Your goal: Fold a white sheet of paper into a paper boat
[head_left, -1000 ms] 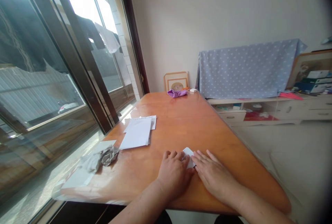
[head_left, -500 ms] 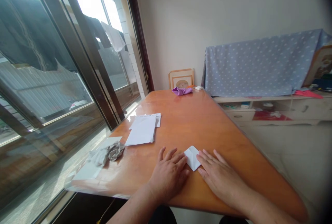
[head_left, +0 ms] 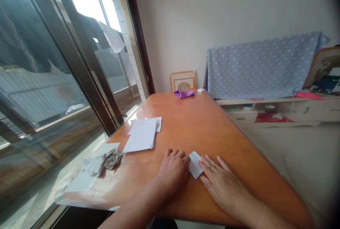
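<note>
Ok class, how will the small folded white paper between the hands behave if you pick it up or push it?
The folded paper is probably very light and somewhat floppy, though creases may stiffen it. Lying flat on the glossy wooden table, it would likely slide easily when pushed.
</note>
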Demonstrator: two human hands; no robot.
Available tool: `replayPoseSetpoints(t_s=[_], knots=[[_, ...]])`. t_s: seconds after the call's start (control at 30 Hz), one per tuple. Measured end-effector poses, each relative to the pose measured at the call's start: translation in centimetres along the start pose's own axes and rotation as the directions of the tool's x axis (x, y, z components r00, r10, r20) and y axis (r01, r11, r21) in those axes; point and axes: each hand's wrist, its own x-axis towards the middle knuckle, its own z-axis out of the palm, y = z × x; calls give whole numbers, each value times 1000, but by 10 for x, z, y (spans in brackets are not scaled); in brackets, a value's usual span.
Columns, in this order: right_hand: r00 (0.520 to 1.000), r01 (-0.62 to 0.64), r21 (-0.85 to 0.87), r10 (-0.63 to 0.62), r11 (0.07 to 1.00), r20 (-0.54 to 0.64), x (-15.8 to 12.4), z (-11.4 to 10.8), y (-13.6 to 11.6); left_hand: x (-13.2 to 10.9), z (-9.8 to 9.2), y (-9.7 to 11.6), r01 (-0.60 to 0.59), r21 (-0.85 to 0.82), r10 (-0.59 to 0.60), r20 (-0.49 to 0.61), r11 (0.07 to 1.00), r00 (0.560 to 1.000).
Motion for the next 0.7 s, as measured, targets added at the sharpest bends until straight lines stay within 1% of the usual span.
replayPoseSetpoints(t_s=[0.13, 0.27, 0.33, 0.5, 0.6, 0.7], knots=[[1000, -13, 4, 13, 1000, 24, 1, -2, -1, 16, 3, -2, 19, 36, -19, -12, 999, 1000], [999, -20, 18, 19, 1000, 28, 1, -3, -1, 26, 0, -5, 3, 58, -6, 46, 998, 999], [999, -22, 23, 21, 999, 31, 0, -4, -1, 28, -2, -7, -3, 51, 0, 51, 999, 999], [999, -31, 21, 30, 999, 35, -1, -5, -1, 25, -7, -4, 21, 23, -22, 41, 1000, 999], [999, -30, 23, 29, 999, 19, -1, -5, -1, 18, -7, -1, 20, -12, -20, 49, 1000, 999], [999, -31, 19, 30, 999, 20, -1, -5, -1, 9, -7, 0, 16, -33, -15, 31, 999, 999]])
